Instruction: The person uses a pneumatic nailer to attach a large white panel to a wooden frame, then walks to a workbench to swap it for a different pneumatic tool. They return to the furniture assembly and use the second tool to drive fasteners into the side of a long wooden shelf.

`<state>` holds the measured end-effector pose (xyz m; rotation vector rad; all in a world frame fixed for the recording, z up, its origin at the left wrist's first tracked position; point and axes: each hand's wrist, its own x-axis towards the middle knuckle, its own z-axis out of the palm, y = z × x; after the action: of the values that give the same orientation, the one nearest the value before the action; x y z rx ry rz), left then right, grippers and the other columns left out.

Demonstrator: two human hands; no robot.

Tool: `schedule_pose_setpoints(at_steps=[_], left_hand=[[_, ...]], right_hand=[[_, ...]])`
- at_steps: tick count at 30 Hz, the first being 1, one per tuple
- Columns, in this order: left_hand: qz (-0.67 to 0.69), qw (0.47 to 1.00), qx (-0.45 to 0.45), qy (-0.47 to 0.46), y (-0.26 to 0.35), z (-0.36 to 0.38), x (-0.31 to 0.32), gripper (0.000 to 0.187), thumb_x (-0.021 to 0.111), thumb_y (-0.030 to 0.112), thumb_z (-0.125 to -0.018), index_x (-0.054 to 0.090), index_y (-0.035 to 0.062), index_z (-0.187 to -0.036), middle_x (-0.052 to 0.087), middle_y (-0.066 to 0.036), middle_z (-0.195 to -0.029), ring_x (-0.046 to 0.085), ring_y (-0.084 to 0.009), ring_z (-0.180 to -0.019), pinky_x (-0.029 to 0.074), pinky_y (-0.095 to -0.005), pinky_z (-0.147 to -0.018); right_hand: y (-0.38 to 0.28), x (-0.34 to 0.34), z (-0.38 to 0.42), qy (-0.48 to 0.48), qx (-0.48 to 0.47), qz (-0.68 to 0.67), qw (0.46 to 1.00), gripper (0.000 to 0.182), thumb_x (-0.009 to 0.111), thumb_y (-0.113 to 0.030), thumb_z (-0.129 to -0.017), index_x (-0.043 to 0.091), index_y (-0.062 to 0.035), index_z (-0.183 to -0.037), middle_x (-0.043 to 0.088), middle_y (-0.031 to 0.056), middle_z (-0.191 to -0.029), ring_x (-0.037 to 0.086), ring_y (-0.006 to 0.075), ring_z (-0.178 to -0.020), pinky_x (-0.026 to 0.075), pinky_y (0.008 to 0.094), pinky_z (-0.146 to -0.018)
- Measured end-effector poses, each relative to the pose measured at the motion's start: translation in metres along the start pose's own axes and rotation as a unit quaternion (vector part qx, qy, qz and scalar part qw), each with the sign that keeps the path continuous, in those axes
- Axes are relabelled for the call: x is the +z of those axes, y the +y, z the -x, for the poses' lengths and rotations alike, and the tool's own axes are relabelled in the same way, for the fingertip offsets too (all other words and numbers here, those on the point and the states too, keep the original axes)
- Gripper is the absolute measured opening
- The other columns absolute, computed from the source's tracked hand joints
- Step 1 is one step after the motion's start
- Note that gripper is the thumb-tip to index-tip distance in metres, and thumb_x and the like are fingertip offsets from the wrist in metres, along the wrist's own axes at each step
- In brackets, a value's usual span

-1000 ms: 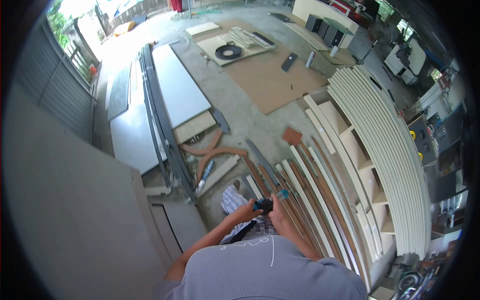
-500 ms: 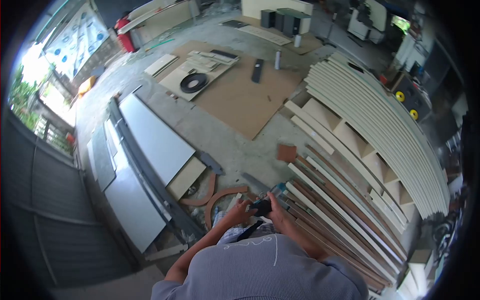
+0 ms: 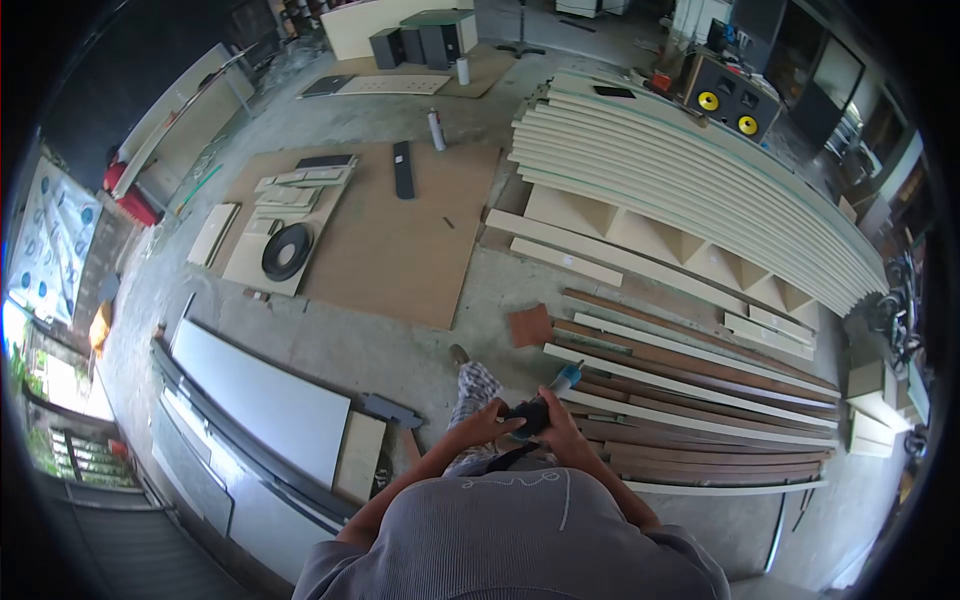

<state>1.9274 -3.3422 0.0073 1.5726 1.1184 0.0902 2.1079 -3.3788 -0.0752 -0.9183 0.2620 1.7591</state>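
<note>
Grey concrete floor (image 3: pixel 405 352) stretches ahead of the grip to the straight near edge of a flat brown rectangular sheet (image 3: pixel 420 250), long brown and white strips (image 3: pixel 690 397) ending just right, while left hand (image 3: pixel 486 424) and right hand (image 3: pixel 562 424) clasp a black-and-teal handheld tool (image 3: pixel 532 417) between them.

There are two hands (image 3: pixel 484 426), one tool (image 3: pixel 527 415), one black ring (image 3: pixel 273 259) and two yellow speaker cones (image 3: pixel 708 101).
</note>
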Motion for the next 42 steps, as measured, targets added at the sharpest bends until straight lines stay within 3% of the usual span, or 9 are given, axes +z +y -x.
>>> schedule_pose_setpoints(at_steps=[4, 7, 9, 10, 22, 25, 30, 32, 42], left_hand=[[0.022, 0.998, 0.056, -0.024, -0.015, -0.102, -0.096, 0.064, 0.062, 0.052, -0.076, 0.048, -0.0063, -0.099, 0.058, -0.019, -0.088, 0.057, -0.0251, -0.083, 0.044, -0.0346, -0.072], [0.108, 0.986, 0.112, -0.064, 0.000, -0.156, -0.146, 0.065, 0.062, 0.052, -0.075, 0.049, -0.0070, -0.099, 0.058, -0.019, -0.088, 0.057, -0.0243, -0.083, 0.044, -0.0341, -0.072], [0.054, 0.996, 0.007, -0.070, 0.038, -0.170, -0.219, 0.059, 0.061, 0.046, -0.079, 0.049, -0.0047, -0.106, 0.056, -0.018, -0.100, 0.055, -0.0247, -0.091, 0.044, -0.0344, -0.079], [0.036, 0.997, 0.015, -0.061, 0.032, -0.188, -0.233, 0.061, 0.061, 0.045, -0.080, 0.046, -0.0040, -0.112, 0.055, -0.021, -0.107, 0.055, -0.0273, -0.096, 0.044, -0.0351, -0.082], [0.077, 0.991, 0.097, -0.047, 0.064, -0.314, -0.399, 0.058, 0.056, 0.043, -0.084, 0.043, 0.0012, -0.122, 0.057, -0.019, -0.105, 0.056, -0.0263, -0.099, 0.044, -0.0342, -0.084], [0.092, 0.988, 0.113, -0.048, 0.088, -0.361, -0.448, 0.051, 0.054, 0.038, -0.086, 0.046, 0.0016, -0.120, 0.057, -0.017, -0.104, 0.056, -0.0230, -0.095, 0.044, -0.0323, -0.080], [0.072, 0.977, 0.190, -0.059, 0.136, -0.490, -0.523, 0.044, 0.053, 0.033, -0.088, 0.048, 0.0018, -0.119, 0.058, -0.017, -0.101, 0.058, -0.0199, -0.087, 0.046, -0.0317, -0.074], [-0.033, 0.948, 0.315, 0.042, 0.164, -0.536, -0.549, 0.044, 0.055, 0.034, -0.087, 0.050, 0.0011, -0.117, 0.058, -0.017, -0.097, 0.059, -0.0188, -0.083, 0.046, -0.0324, -0.070], [-0.156, 0.925, 0.326, 0.118, 0.271, -0.676, -0.639, 0.044, 0.054, 0.044, -0.084, 0.056, 0.0085, -0.110, 0.054, -0.023, -0.090, 0.058, -0.0360, -0.078, 0.047, -0.0405, -0.069]], right_hand=[[-0.021, 0.021, -0.119, -0.081, -0.260, 0.302, 0.913, 0.026, 0.064, -0.028, -0.080, 0.049, -0.0093, -0.090, 0.056, 0.0131, -0.090, 0.059, 0.0257, -0.084, 0.050, 0.0441, -0.076], [-0.070, 0.084, -0.128, -0.131, -0.465, 0.535, 0.693, 0.024, 0.064, -0.025, -0.080, 0.051, -0.0094, -0.091, 0.057, 0.0138, -0.090, 0.059, 0.0270, -0.085, 0.050, 0.0432, -0.077], [-0.090, 0.139, -0.168, -0.086, -0.138, 0.208, 0.964, 0.021, 0.064, -0.025, -0.080, 0.052, -0.0114, -0.092, 0.058, 0.0149, -0.092, 0.059, 0.0281, -0.085, 0.050, 0.0434, -0.075], [-0.110, 0.187, -0.174, -0.005, 0.035, -0.038, 0.999, 0.020, 0.063, -0.025, -0.081, 0.052, -0.0123, -0.092, 0.059, 0.0157, -0.092, 0.059, 0.0287, -0.084, 0.050, 0.0437, -0.074], [-0.193, 0.327, -0.332, 0.002, -0.031, 0.030, 0.999, 0.027, 0.062, -0.023, -0.081, 0.049, -0.0047, -0.095, 0.055, 0.0087, -0.085, 0.058, 0.0222, -0.085, 0.051, 0.0376, -0.070], [-0.219, 0.380, -0.350, -0.092, -0.259, 0.204, 0.940, 0.025, 0.061, -0.024, -0.082, 0.051, -0.0020, -0.091, 0.056, 0.0086, -0.082, 0.060, 0.0223, -0.078, 0.051, 0.0348, -0.070], [-0.325, 0.443, -0.461, -0.080, -0.150, 0.052, 0.984, 0.025, 0.059, -0.033, -0.084, 0.057, -0.0083, -0.088, 0.062, 0.0081, -0.078, 0.062, 0.0203, -0.070, 0.051, 0.0341, -0.066], [-0.367, 0.475, -0.491, -0.089, -0.167, 0.024, 0.982, 0.028, 0.058, -0.035, -0.084, 0.057, -0.0071, -0.088, 0.063, 0.0075, -0.077, 0.062, 0.0192, -0.068, 0.052, 0.0322, -0.063], [-0.506, 0.538, -0.597, -0.139, -0.121, -0.032, 0.982, 0.043, 0.047, -0.042, -0.088, 0.056, -0.0012, -0.100, 0.064, 0.0129, -0.089, 0.062, 0.0265, -0.082, 0.050, 0.0397, -0.079]])
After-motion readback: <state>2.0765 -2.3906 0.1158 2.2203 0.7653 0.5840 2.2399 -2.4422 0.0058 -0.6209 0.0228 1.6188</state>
